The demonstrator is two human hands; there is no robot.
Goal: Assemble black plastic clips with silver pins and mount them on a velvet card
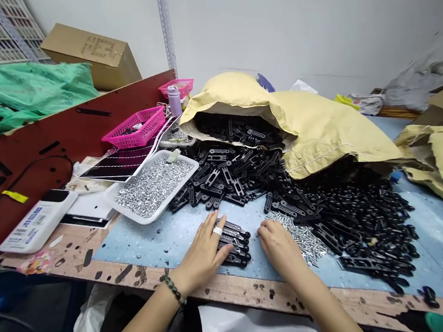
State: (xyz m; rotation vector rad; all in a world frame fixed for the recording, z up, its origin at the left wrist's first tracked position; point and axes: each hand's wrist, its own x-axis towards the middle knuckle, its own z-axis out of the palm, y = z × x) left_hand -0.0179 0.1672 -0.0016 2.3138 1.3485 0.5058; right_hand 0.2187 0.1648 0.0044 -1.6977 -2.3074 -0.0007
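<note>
My left hand (208,248) lies with its fingers spread against the left end of a row of black slotted plastic parts (234,243), laid side by side on the blue mat. A white band circles one of its fingers. On the other side of that row, my right hand (278,244) has its fingers curled together at the edge of a pile of silver screws (306,236). Whatever its fingertips pinch is hidden. Beyond both hands, a heap of loose black slotted parts (222,173) spreads across the mat.
A white tray of small metal nuts (153,185) stands left of the heap. Two yellow sacks (234,102) spill black parts. A pile of small black pieces (379,218) lies right. A white scale (38,220), pink basket (137,129) and red partition (84,122) line the left.
</note>
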